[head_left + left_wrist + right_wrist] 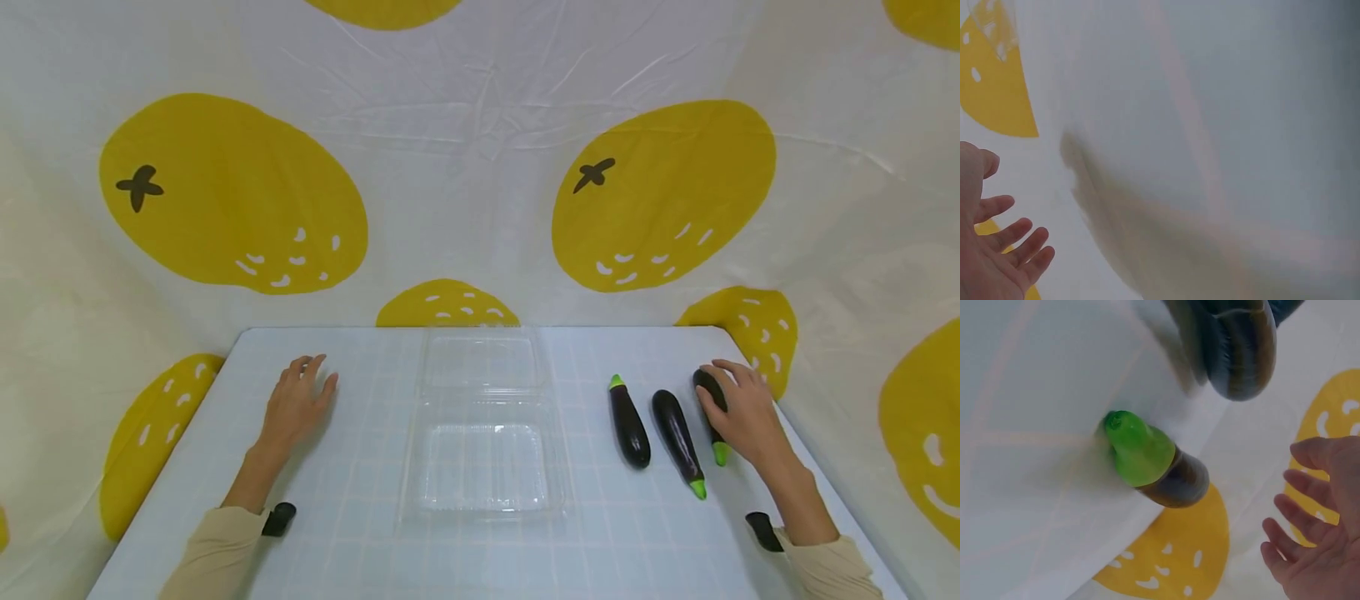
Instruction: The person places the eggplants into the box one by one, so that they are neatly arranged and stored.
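Note:
On the right half of the table lie three dark, glossy eggplants with bright green caps. The left one (630,423) has its cap pointing away; the middle one (677,437) has its cap towards me. Over the rightmost eggplant (721,427) is my right hand (742,414), hiding part of it. In the right wrist view the fingers (1310,522) are spread and slightly bent, with a gap between them and the green-capped eggplant (1141,450). My left hand (295,404) hovers at the left side of the table, its fingers loose and holding nothing.
A clear plastic clamshell box (487,515) lies with its lid (482,360) folded back in the middle of the white checked table (337,550). A white cloth with yellow fruit prints (457,192) hangs behind and beside the table.

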`<state>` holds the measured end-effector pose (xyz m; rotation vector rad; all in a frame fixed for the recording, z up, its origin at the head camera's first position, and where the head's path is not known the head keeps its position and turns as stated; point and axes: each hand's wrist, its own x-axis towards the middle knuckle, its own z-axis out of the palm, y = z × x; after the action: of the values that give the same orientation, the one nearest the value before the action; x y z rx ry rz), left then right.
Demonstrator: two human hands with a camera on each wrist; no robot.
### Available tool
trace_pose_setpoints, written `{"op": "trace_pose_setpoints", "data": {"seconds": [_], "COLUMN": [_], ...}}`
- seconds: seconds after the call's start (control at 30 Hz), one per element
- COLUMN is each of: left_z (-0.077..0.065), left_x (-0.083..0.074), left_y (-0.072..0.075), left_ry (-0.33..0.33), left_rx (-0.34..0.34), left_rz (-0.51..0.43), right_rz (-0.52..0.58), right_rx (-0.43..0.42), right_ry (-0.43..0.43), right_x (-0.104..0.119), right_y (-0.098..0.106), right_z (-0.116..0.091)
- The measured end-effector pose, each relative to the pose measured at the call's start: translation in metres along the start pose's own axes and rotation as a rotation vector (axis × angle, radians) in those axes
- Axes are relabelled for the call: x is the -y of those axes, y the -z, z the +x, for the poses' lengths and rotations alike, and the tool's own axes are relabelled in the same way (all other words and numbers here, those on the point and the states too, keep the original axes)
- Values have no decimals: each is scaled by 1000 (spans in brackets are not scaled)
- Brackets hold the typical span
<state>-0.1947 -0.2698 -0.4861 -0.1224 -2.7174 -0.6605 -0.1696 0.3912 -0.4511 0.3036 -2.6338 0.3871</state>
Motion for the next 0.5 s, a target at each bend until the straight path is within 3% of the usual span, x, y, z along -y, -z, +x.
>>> {"op": "trace_pose_setpoints", "data": {"seconds": [0.2, 0.5], "left_z": [-2, -4], "left_x": [-13, -31], "left_y": [-4, -9], "left_ry": [12, 26], "left_rx": [-16, 33], "left_rz": [-44, -99], "right_rz": [27, 64], "right_rx": [-39, -27], "right_ry": [37, 31], "right_x": [8, 20], "right_y": [-1, -2], "right_z": [-3, -8]}}
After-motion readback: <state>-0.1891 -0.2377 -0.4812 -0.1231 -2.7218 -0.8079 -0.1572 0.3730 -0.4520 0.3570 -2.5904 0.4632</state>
